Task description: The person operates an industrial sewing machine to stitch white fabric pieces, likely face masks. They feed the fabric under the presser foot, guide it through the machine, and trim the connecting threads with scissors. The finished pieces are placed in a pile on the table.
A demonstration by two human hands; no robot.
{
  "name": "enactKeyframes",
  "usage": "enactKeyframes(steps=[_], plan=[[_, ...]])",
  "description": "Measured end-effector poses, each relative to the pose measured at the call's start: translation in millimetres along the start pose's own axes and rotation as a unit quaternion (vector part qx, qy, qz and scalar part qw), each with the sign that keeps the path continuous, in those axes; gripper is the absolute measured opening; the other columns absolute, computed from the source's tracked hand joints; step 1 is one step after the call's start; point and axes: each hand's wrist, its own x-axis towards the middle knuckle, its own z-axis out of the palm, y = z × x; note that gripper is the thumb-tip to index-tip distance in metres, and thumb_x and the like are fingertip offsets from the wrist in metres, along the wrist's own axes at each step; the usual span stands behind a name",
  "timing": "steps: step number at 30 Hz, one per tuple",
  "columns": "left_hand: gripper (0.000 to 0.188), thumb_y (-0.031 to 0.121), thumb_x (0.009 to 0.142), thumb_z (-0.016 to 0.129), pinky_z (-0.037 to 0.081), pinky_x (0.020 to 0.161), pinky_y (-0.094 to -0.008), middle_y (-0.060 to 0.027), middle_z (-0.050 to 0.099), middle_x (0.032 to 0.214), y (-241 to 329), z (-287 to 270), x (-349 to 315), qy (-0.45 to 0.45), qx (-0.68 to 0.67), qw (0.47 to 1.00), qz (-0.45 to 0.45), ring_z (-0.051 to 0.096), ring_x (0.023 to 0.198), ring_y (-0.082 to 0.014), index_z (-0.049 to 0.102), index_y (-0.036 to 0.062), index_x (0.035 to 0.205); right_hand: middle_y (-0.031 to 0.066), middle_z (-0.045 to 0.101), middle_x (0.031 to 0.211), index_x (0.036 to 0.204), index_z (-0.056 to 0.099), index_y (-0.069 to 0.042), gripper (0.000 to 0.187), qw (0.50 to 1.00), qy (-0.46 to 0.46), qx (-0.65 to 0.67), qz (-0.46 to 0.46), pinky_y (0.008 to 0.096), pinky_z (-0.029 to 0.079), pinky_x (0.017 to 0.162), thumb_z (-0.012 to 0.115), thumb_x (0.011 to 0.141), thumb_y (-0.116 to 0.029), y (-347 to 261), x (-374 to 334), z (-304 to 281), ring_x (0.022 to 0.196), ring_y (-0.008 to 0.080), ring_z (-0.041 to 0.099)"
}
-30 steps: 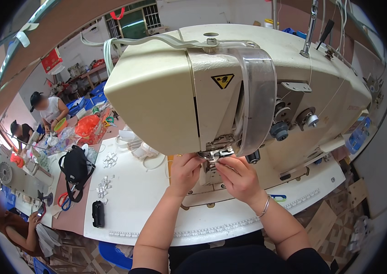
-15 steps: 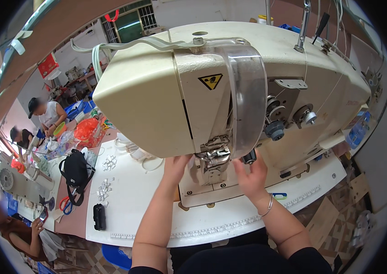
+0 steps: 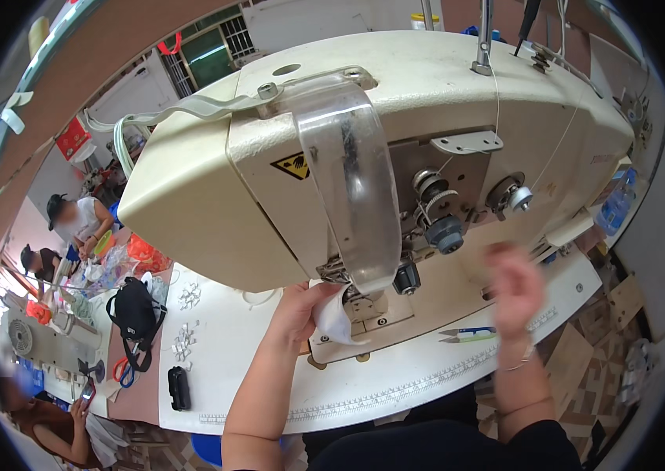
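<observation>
A large cream sewing machine (image 3: 183, 208) fills the middle of the view. Beside its needle area, my left hand (image 3: 295, 312) pinches a small white piece of cloth (image 3: 336, 322), whose pointed end hangs down toward me. The needle itself is hidden behind the clear plastic guard (image 3: 356, 188). My right hand (image 3: 515, 286) is raised over the right part of the table, apart from the machine, and motion blurs its fingers. Just left of it on the table lie thread snips (image 3: 470, 335) with a green and blue handle.
A ruler tape (image 3: 395, 390) runs along the table's front edge. To the left lie small white pieces (image 3: 183, 341), a black case (image 3: 179, 388) and a black bag (image 3: 135, 312). Several people sit at the left. A blue plastic bottle (image 3: 617, 200) stands at the right.
My right hand has moved away from the needle area to the right. The white cloth in my left hand now shows below the guard. My view has shifted, and the snips are more visible.
</observation>
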Motion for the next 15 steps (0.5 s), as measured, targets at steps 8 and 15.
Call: enactKeyframes(steps=[8,15], plan=[[0.034,0.003,0.069,0.069,0.052,0.078,-0.0346,-0.0081,0.061,0.095,-1,1,10,-0.013,0.013,1.0,-0.01,0.061,0.087,-0.0199,0.057,0.0048,0.101,0.0096,0.053,0.118,0.119,0.049,0.001,0.042,0.914,0.307,0.104,0.243,0.0308,0.037,0.093,0.049,0.092,-0.031,132,164,-290,0.109,0.0174,0.049],[0.033,0.003,0.07,0.069,0.052,0.077,-0.0342,-0.0076,0.061,0.094,-2,-2,15,-0.008,0.02,1.0,-0.018,0.061,0.086,-0.0191,0.057,0.0057,0.1,0.006,0.052,0.121,0.122,0.048,0.0,0.045,0.951,0.178,-0.045,0.249,0.0287,0.034,0.096,0.052,0.091,-0.031,114,207,-319,0.114,0.0144,0.046]])
